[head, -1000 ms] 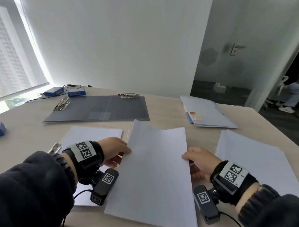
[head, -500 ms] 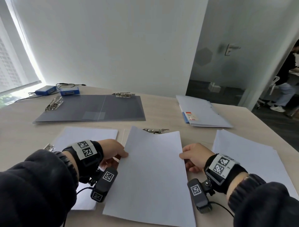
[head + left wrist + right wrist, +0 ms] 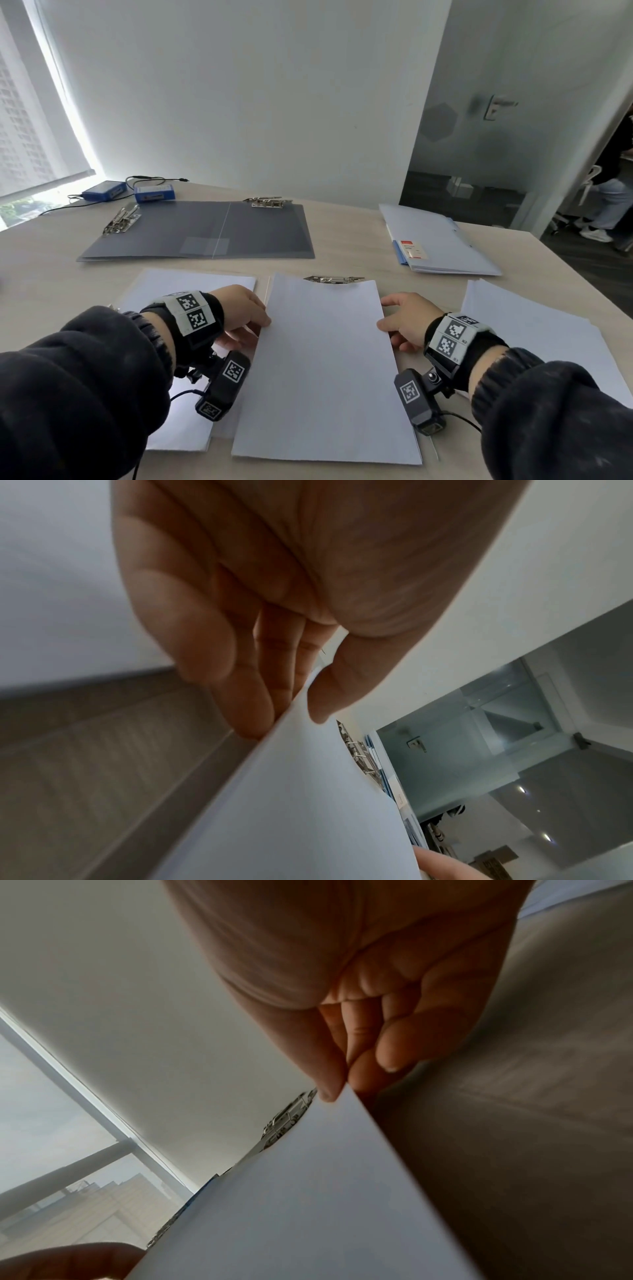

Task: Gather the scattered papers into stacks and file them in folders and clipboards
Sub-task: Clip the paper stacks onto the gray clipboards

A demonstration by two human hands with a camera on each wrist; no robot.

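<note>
Hands [image 3: 325, 318] lower paper stack [image 3: 325, 370], metal clip [image 3: 334, 279] now uncovered (both pinching edges)

Left hand [image 3: 239, 317] at 9 o'clock, forearm in a dark sleeve reaching in from 7 o'clock, wrist strapped with a marker band and a small camera slung beneath. Thumb [image 3: 346, 674] above and fingers [image 3: 240, 696] below, pinching a white sheet edge. Right hand [image 3: 407, 320] at 3 o'clock, forearm entering from 5 o'clock, same band and camera. Thumb [image 3: 325, 1064] pressed against curled fingers [image 3: 394, 1050], pinching the opposite edge.
</note>
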